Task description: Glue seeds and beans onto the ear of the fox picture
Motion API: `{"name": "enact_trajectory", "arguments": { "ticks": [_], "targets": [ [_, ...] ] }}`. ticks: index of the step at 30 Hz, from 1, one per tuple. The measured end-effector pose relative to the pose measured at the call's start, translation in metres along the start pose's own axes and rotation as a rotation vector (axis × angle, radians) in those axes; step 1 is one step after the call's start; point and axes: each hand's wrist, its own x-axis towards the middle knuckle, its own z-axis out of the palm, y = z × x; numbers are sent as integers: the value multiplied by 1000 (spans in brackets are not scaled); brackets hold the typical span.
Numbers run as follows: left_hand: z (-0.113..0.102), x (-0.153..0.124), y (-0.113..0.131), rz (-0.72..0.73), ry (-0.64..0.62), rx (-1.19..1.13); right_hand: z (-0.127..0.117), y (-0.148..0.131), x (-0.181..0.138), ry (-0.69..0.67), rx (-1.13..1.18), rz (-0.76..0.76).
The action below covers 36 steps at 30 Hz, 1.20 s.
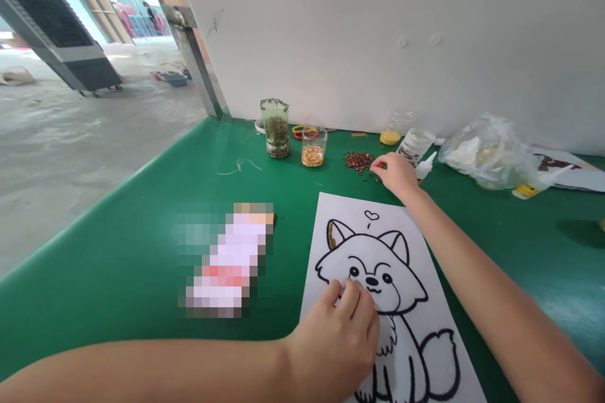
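Observation:
A white sheet with a fox drawing in thick black outline lies on the green tabletop. Part of the fox's left-hand ear is covered with small greenish-brown grains. My left hand rests over the fox's chest and lower face, fingers curled together; whatever they might hold is hidden. Farther back, my right hand pinches thumb and forefinger at the right edge of a small pile of dark red seeds. Anything between those fingertips is too small to make out. Just behind that wrist is a white glue bottle, partly covered.
Along the wall stand a cup of green grains and a cup of corn kernels. Right of them are a clear jar, a plastic bag and another glue bottle. A blurred phone-like object lies left of the sheet.

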Motion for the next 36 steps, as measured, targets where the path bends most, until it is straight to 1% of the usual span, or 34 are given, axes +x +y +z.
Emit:
{"name": "enact_trajectory", "arguments": {
  "ticks": [3, 7, 11, 15, 17, 19, 20, 23, 24, 26, 29, 33, 36],
  "targets": [
    [-1, 0, 0, 8, -9, 5, 4, -4, 1, -24, -25, -44],
    [-1, 0, 0, 10, -19, 1, 7, -6, 4, -71, -53, -26],
    [0, 0, 0, 9, -15, -7, 10, -3, 11, -153, -72, -28],
    [0, -1, 1, 7, -29, -9, 4, -7, 14, -195, -89, -78],
    [0, -1, 1, 9, -30, -12, -5, -18, 2, -160, -60, -120],
    [0, -2, 1, 8, -21, -11, -16, -35, -21, -78, 74, -210],
    [0, -2, 1, 9, -19, -11, -22, -45, -36, -91, 151, -265],
    [0, -2, 1, 8, -30, -16, -35, -69, -86, -244, 260, -404],
    [0, -2, 1, 7, -36, -17, -37, -74, -100, -294, 273, -440],
    [-1, -1, 0, 10, -43, -21, -37, -78, -121, -334, 283, -461],
    [-1, 0, 0, 15, -43, -17, -31, -74, -131, -354, 357, -453],
    [0, 0, 0, 8, -49, -17, -25, -66, -125, -383, 514, -415],
    [0, -1, 0, 6, -47, -14, -24, -63, -122, -408, 588, -389]
  ]
}}
